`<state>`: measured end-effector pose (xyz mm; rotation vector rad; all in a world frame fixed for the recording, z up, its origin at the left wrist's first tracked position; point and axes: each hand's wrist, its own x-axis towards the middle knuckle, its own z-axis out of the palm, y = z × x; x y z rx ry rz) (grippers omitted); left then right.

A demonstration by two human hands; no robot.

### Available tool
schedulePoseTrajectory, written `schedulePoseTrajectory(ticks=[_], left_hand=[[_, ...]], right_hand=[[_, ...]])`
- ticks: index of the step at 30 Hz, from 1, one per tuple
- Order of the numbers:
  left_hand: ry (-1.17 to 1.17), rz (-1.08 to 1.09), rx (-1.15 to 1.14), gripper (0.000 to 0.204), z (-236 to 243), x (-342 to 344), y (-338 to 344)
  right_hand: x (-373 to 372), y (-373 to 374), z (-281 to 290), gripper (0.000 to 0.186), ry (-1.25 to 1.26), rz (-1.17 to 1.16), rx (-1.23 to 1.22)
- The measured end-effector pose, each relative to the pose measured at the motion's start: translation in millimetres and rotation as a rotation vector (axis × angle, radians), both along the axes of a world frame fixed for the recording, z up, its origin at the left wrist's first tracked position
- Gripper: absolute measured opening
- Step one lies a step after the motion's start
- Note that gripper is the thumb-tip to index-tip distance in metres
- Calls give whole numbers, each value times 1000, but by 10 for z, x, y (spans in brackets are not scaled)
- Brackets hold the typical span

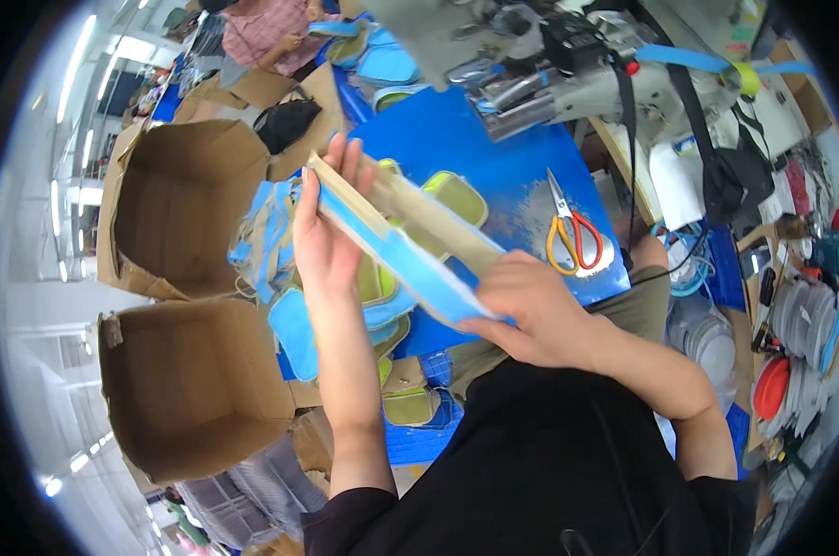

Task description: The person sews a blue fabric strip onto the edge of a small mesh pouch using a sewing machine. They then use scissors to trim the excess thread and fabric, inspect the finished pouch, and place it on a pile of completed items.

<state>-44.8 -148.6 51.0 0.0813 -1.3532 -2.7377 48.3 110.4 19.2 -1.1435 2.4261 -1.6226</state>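
Blue and beige piece: a long fabric part with a bright blue band along a beige panel, held in the air between both hands, above the blue table.
Left hand: it grasps the far end of the fabric part, fingers wrapped over the edge, thumb below.
Right hand: it pinches the near end of the same part, close to the body; the fingertips are hidden under the fabric, so how tight the grip is, I can only suppose.
Sewing machine: it stands at the far side of the table, well apart from the part.
Scissors: orange and red handles, lying on the table to the right, not touched.
Finished or waiting pieces: a pile of blue and green parts lies below the left hand, beside the table edge.
Cardboard boxes: two open boxes at the left, both look empty inside.
Progress: the part is away from the machine and not yet in a box; it seems to be handled or checked, with many pieces left in the pile.
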Motion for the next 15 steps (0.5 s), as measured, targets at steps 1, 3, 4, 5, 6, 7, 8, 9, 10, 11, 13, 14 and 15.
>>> schedulePoseTrajectory(ticks=[1, 3, 4, 5, 6, 7, 8, 9, 10, 11, 13, 14, 15], left_hand=[[5, -7, -44, 47, -2, -13, -108], [4, -16, -134, 46, 3, 42, -291], [71, -38, -201, 47, -3, 99, -335], [64, -17, -184, 45, 5, 152, -369], [58, -2, -163, 44, 15, 178, -374], [52, 12, -143, 42, 21, 196, -380], [38, -5, -81, 42, 21, 208, -387], [25, -28, -17, 41, 20, 205, -376], [12, -51, 46, 41, 22, 201, -371], [-7, -59, 81, 41, 22, 187, -379], [-60, -84, 150, 40, -26, 164, -413], [-61, -107, 187, 40, -40, 158, -441], [-65, -132, 225, 40, -63, 149, -478]], right_hand=[[45, 36, -25, 17, 78, -62, 2], [138, 78, -62, 19, 223, -182, -2], [199, 131, -61, 19, 195, -166, 40], [239, 149, -78, 19, 171, -163, 37], [262, 177, -86, 18, 148, -166, 36], [281, 207, -95, 17, 125, -170, 35], [292, 226, -154, 14, 77, -177, 10], [299, 245, -183, 14, 66, -175, 21], [304, 260, -203, 14, 55, -174, 31], [300, 269, -202, 14, 43, -174, 41], [301, 282, -182, 14, 90, -167, 62], [294, 289, -164, 15, 113, -164, 71], [294, 297, -111, 14, 153, -159, 95]])
